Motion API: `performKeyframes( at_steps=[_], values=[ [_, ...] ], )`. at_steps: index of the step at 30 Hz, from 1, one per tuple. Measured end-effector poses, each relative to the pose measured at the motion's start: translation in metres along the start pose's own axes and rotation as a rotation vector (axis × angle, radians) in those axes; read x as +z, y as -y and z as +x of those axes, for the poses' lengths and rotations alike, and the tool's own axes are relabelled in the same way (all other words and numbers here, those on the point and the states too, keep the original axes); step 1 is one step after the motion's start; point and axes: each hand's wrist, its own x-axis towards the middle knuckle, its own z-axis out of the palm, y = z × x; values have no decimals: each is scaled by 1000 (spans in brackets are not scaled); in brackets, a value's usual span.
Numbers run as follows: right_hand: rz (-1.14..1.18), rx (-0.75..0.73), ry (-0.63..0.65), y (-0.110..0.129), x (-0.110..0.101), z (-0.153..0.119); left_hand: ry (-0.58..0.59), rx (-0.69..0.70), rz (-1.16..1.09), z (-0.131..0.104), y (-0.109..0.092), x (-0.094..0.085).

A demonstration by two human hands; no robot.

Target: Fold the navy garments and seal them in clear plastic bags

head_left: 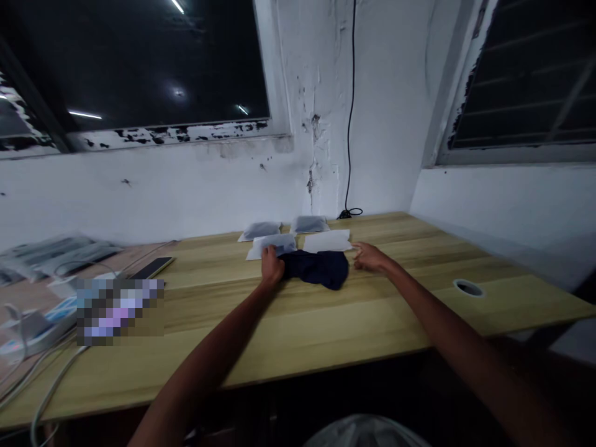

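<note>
A dark navy cloth [316,268] lies bunched on the wooden table [218,335]. My left hand [272,267] is closed on its left end, beside a white translucent packet [279,241]. Just behind the cloth lies a flat white bag [328,241]. My right hand [369,257] is at the bag's right end, index finger stretched toward its edge and thumb apart below. Whether that fingertip touches the bag I cannot tell. Two more translucent packets with dark contents, one on the left [261,231] and one on the right [309,224], lie farther back.
At left are a phone [153,268], a power strip [60,310] with plugs and cables, and a pile of grey plastic packets [60,254]. A black cable [351,112] hangs down the wall. A round grommet hole [469,288] sits at right.
</note>
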Motion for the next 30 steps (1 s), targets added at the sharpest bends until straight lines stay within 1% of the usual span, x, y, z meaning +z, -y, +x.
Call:
performKeyframes(
  at_steps=[2, 3, 4, 5, 7, 8, 10, 12, 14, 17, 20, 23, 26, 28, 30],
  values=[
    [-182, -112, -180, 0, 6, 3, -61, 127, 72, -2, -8, -6],
    [-233, -187, -239, 2, 10, 3, -65, 204, 85, -4, -13, -8],
    [-248, -281, -270, 6, 15, 2, -38, 295, 82, -7, -19, -10],
    [-242, -371, -274, 11, 22, 0, 18, 390, 63, -11, -26, -10],
    [-201, -534, -223, 21, 37, -8, 192, 551, 9, -23, -38, -8],
    [-182, -595, -182, 26, 46, -12, 287, 604, -11, -29, -44, -6],
    [-169, -663, -100, 31, 62, -18, 446, 656, -19, -41, -52, 0],
    [-182, -656, -40, 32, 73, -20, 531, 655, 12, -47, -56, 5],
    [-197, -589, 5, 31, 74, -18, 551, 611, 52, -47, -56, 6],
    [-224, -488, 51, 28, 59, -12, 578, 559, 76, -37, -51, -2],
    [-294, -427, 26, 20, 33, -6, 630, 574, 94, -23, -42, -13],
    [-397, -302, -24, 3, 8, -1, 614, 545, 118, -11, -30, -23],
    [-472, -195, -52, -16, -10, 4, 586, 539, 112, -1, -20, -32],
    [-509, -204, -78, -23, -18, 5, 561, 559, 101, 4, -15, -37],
    [-539, -251, -116, -24, -23, 5, 544, 559, 64, 9, -15, -44]
  ],
)
